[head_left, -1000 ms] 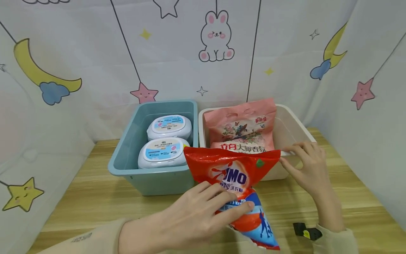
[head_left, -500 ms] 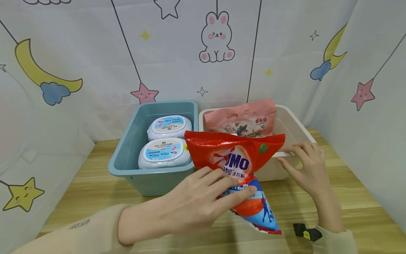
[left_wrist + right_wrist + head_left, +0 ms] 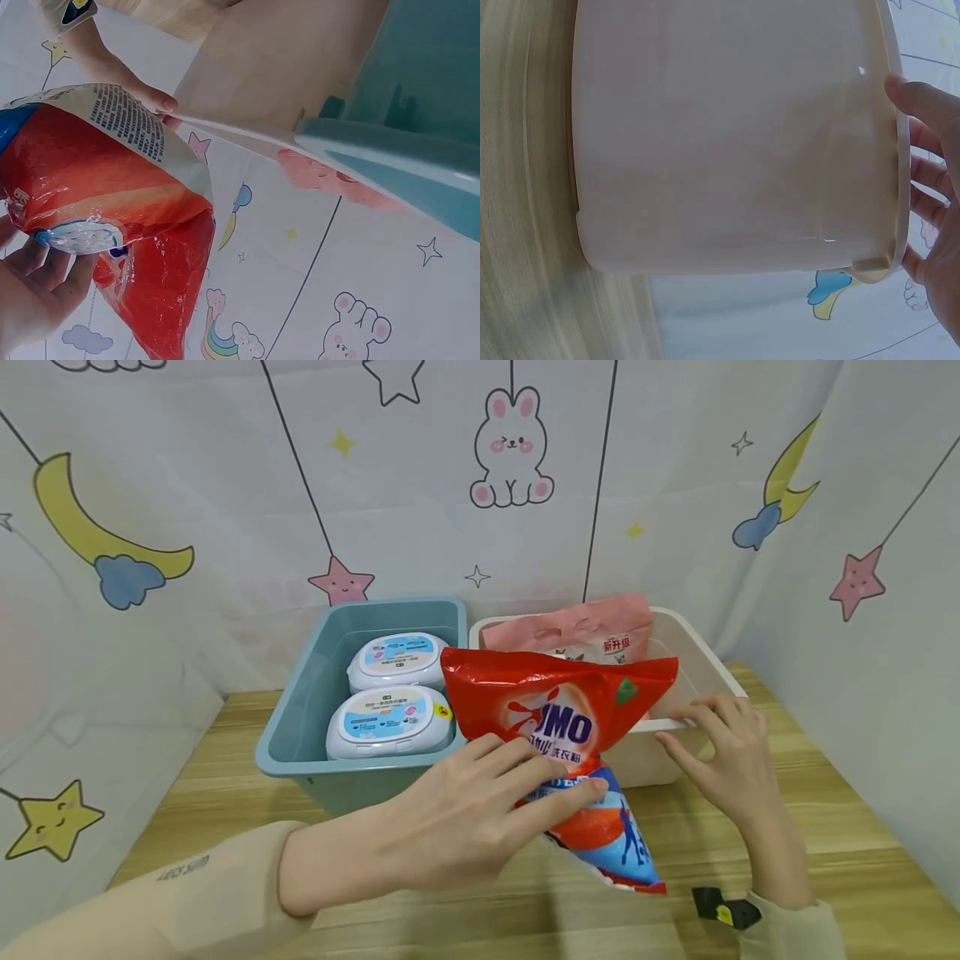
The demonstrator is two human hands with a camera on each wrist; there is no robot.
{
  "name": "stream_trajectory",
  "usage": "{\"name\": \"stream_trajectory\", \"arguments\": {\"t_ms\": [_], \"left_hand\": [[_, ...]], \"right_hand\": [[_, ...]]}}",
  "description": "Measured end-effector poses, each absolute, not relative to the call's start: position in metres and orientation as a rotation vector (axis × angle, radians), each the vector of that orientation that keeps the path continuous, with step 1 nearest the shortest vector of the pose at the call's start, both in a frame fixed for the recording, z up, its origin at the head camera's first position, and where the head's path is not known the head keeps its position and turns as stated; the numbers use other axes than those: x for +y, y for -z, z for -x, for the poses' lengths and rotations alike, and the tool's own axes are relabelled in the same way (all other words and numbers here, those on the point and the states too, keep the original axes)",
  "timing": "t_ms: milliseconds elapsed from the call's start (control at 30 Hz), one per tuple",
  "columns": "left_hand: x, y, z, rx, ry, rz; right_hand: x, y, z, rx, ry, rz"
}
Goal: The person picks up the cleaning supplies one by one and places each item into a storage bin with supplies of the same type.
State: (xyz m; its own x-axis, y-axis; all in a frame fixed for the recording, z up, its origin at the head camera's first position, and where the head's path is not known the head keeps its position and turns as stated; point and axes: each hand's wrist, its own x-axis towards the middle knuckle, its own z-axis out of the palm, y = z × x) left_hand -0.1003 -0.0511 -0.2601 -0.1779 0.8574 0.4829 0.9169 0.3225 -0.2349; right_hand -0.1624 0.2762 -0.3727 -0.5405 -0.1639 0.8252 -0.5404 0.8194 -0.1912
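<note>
My left hand (image 3: 465,810) grips a red and blue bag of laundry powder (image 3: 562,685). The bag is held tilted above the table, in front of the white bin (image 3: 652,760), and covers part of it. In the left wrist view the fingers (image 3: 56,270) bend against the printed side of the bag (image 3: 127,172). At the bin's front right corner, my right hand (image 3: 731,760) holds the rim. The right wrist view shows the thumb (image 3: 915,97) outside the bin wall (image 3: 735,142) and the other fingers over the rim. Inside the white bin stands a pink bag (image 3: 585,622), partly hidden.
A blue-green bin (image 3: 300,727) stands left of the white one, with two white lidded boxes, one front box (image 3: 390,722) and one rear box (image 3: 401,660). Both bins are on a wood-grain table (image 3: 832,827). A printed curtain (image 3: 412,485) hangs behind.
My left hand has raised the laundry powder bag and brought it forward toward the white bin, hiding more of the pink bag. The right hand has stayed at the bin's rim.
</note>
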Motion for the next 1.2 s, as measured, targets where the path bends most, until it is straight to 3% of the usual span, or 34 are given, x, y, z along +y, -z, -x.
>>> {"name": "stream_trajectory", "arguments": {"t_ms": [1200], "left_hand": [[-0.038, 0.231, 0.142, -2.048, 0.035, 1.506]], "right_hand": [[0.278, 0.373, 0.161, -2.144, -0.580, -0.523]]}}
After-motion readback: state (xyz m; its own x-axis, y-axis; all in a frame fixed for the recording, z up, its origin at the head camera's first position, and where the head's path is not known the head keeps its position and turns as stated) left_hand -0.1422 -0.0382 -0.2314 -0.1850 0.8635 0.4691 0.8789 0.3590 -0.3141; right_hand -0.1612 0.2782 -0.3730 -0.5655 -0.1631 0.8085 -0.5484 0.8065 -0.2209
